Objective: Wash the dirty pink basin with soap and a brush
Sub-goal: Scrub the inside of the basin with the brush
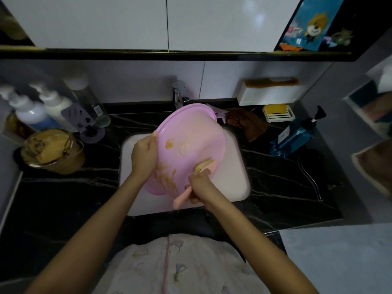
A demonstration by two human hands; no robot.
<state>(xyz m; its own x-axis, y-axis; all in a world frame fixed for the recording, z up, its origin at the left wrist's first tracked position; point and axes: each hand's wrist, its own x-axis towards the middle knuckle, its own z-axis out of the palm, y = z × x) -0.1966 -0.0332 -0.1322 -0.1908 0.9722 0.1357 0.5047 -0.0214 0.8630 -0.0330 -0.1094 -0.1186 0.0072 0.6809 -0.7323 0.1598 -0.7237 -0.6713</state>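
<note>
The pink basin (191,128) is tilted up over the white sink (233,177), its inside facing me and smeared with yellow-brown dirt in the middle and at the lower left. My left hand (144,154) grips the basin's left rim, thumb inside. My right hand (200,184) holds the pink brush (182,197) by its handle, and the yellow bristles press on the basin's lower inner wall. A yellow bar of soap (274,108) lies in a white dish at the back right.
The faucet (178,96) stands behind the basin. A brown cloth (246,122) and a blue pump bottle (297,134) lie on the black counter (275,187) to the right. Bottles (31,111) and a brown-filled bowl (53,151) stand on the left.
</note>
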